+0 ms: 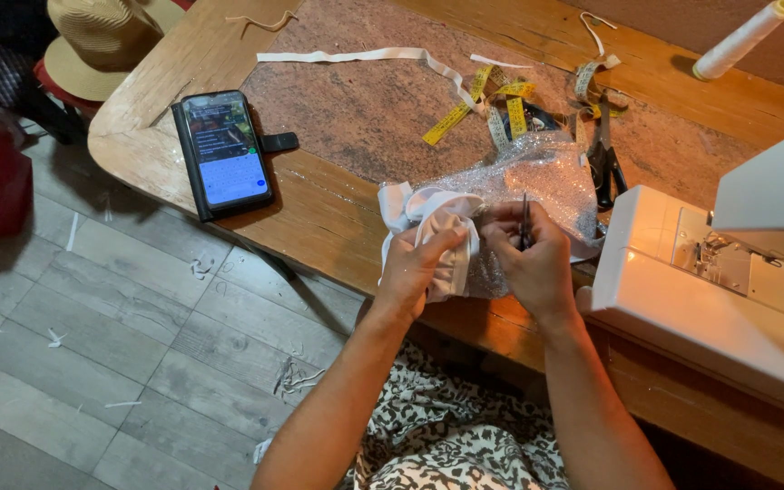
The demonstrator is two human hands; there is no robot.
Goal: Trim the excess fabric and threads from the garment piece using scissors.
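Your left hand (424, 259) grips white fabric (433, 218); your right hand (528, 259) pinches a small dark tool (524, 222), work seemingly midway.

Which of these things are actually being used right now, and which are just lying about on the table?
In use:
left hand holding white cloth
right hand holding small dark tool
sparkly silver fabric

Lying about:
phone
yellow tape measure
scissors
thread spool
straw hat
sewing machine
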